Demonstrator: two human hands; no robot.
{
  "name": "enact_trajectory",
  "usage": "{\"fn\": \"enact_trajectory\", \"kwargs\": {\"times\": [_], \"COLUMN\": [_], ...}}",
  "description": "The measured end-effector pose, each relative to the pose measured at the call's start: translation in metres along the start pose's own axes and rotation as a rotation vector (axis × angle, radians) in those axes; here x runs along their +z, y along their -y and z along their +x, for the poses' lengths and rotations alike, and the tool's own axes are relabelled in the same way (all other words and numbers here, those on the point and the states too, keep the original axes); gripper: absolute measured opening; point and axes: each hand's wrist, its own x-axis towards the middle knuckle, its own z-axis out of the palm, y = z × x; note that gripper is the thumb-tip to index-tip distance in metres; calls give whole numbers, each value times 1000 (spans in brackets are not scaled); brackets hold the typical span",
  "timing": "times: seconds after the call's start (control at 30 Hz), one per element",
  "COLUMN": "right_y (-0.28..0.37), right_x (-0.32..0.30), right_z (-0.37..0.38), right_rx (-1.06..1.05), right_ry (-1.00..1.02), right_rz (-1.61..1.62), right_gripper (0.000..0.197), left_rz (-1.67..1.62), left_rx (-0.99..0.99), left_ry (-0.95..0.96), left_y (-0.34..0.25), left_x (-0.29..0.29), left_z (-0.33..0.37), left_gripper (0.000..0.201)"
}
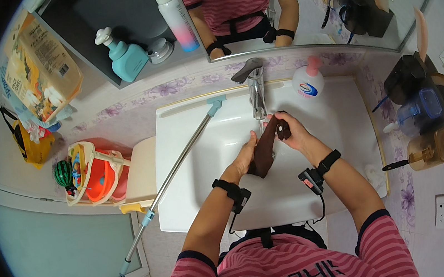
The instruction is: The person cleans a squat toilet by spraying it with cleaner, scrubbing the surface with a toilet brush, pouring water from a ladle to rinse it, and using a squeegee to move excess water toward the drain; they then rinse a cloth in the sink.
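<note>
A dark brown sock, wet-looking and long, hangs stretched between my hands over the white washbasin. My left hand grips its left side, thumb up along the fabric. Bunched at the upper right, the other end sits in my right hand, with a small pale spot showing among the folds. Both hands are just below the spout of the chrome faucet, whose dark lever points left. The fingers behind the fabric are partly hidden.
A squeegee with a long metal pole leans across the basin's left side. On the back rim stands a white pump bottle with a pink top. Cups and brushes hang in a wall rack at right; a toy basket is at left.
</note>
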Motion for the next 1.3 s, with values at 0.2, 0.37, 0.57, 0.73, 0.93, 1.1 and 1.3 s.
{"fn": "enact_trajectory", "kwargs": {"times": [0.2,0.37,0.57,0.73,0.93,1.1,1.3], "right_y": [-21,-58,-43,-27,-22,-43,-50], "right_x": [-10,51,33,5,-47,-17,37], "right_z": [19,-11,22,49,46,15,1], "right_rx": [-240,-875,-610,-437,-249,-488,-367], "right_ry": [-340,-157,-539,-637,-410,-20,-80], "right_rz": [-91,-1257,-1261,-1360,-1252,-1151,-873], "right_gripper": [20,28,23,27,27,54,46], "left_rz": [-477,-812,-522,-513,-357,-358,-89], "left_rx": [-61,-22,-163,-248,-115,20,213], "left_ry": [-230,-188,-202,-117,-216,-124,-90], "left_y": [-4,6,-7,-9,-48,-52,-55], "left_x": [0,-7,19,22,13,14,-13], "left_z": [11,26,39,39,7,-6,-27], "left_gripper": [46,37,30,27,30,27,38]}}
